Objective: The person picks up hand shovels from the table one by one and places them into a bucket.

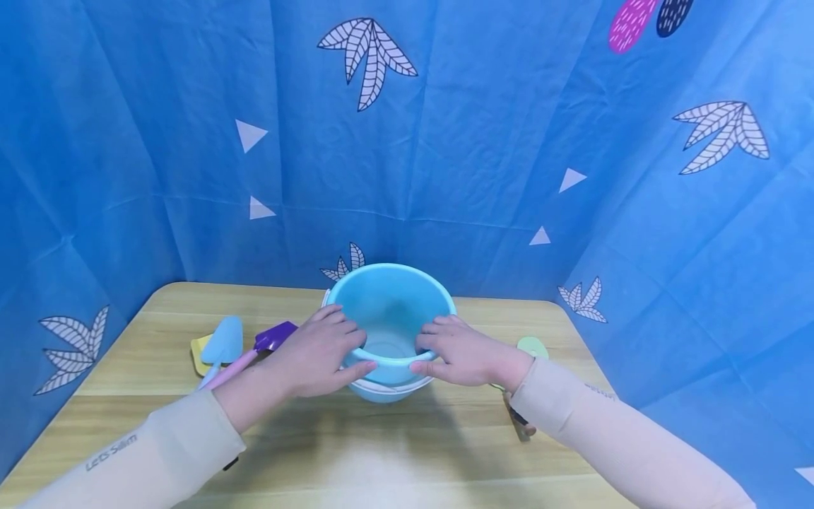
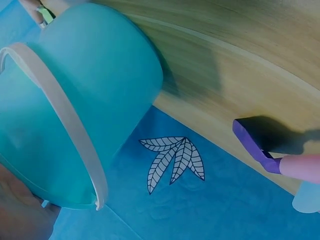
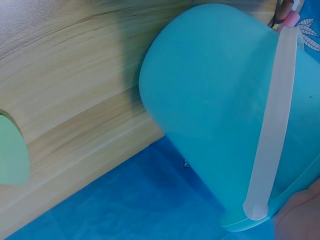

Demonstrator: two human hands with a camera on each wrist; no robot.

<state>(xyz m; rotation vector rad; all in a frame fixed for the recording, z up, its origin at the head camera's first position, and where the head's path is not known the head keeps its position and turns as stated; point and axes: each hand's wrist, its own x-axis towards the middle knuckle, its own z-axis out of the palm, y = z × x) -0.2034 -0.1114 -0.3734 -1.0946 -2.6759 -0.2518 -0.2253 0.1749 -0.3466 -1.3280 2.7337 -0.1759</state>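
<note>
A light blue bucket (image 1: 388, 290) is in the middle of the table, its mouth facing up and toward me. My left hand (image 1: 327, 350) grips the near left rim, fingers inside and thumb along the outer front. On the near right, my right hand (image 1: 467, 352) holds the rim in the same way. The bucket's white handle (image 2: 65, 110) hangs down around the outside in the left wrist view, and the right wrist view has the handle (image 3: 272, 125) across the bucket's side. Both hands are only partly visible in the wrist views.
Left of the bucket lie a purple shovel (image 1: 275, 336) with a pink handle, a light blue trowel (image 1: 225, 341) and a yellow thing (image 1: 198, 353). A pale green object (image 1: 533, 346) and a thin brown object (image 1: 518, 417) lie at right. Blue patterned cloth (image 1: 407, 177) hangs behind.
</note>
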